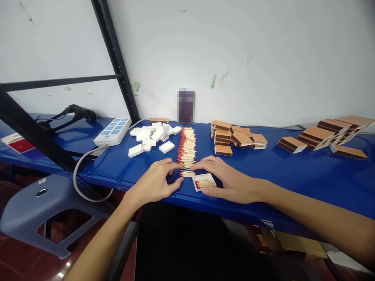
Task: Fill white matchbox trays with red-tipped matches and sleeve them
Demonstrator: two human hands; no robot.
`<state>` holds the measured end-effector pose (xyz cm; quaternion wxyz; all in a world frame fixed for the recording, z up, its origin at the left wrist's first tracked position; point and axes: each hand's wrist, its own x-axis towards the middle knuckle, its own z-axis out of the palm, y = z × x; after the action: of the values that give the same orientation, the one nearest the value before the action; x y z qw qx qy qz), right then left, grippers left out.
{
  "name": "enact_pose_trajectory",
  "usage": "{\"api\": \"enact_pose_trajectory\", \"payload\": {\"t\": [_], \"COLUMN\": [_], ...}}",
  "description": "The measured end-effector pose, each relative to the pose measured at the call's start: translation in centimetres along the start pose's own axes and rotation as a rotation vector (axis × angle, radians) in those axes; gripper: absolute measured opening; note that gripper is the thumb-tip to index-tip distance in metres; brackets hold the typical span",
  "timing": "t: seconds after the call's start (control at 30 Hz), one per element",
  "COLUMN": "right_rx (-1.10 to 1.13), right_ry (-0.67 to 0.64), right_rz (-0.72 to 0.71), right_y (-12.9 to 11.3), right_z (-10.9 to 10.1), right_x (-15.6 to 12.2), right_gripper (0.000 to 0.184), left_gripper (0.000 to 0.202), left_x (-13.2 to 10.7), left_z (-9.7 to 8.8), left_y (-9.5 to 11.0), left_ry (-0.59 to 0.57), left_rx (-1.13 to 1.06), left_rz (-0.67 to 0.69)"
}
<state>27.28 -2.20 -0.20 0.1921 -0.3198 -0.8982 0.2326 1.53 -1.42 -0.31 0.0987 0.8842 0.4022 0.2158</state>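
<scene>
Left hand point(159, 181) and right hand point(225, 181), each grip half closed, seem to pinch the matches point(187, 173) (light, brittle) at both ends.

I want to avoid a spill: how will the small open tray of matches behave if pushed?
The tray looks like thin card, so probably light and easily crushed. Low and flat on the smooth blue table, it would likely slide rather than tip. It is open on top, so its few matches might spill.
</scene>
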Motion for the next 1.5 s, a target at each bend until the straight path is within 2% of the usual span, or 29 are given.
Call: {"api": "enact_pose_trajectory", "payload": {"t": [0.77,1.0,1.5], "right_rx": [0.026,0.042,0.006], "right_ry": [0.010,0.055,0.004], "right_rz": [-0.002,-0.031,0.016], "right_y": [0.12,0.46,0.01], "right_z": [0.01,0.09,0.08], "right_x": [0.05,0.07,0.04], "right_gripper": [0.054,0.050,0.056], "left_gripper": [0.036,0.037,0.036], "left_x": [0.08,0.02,0.11], "left_z": [0.03,-0.06,-0.04], "left_y": [0.02,-0.02,0.04], "left_ry": [-0.014,-0.023,-0.026], "left_rx": [0.003,-0.005,0.009], "left_rz": [-0.020,-0.015,-0.026]}}
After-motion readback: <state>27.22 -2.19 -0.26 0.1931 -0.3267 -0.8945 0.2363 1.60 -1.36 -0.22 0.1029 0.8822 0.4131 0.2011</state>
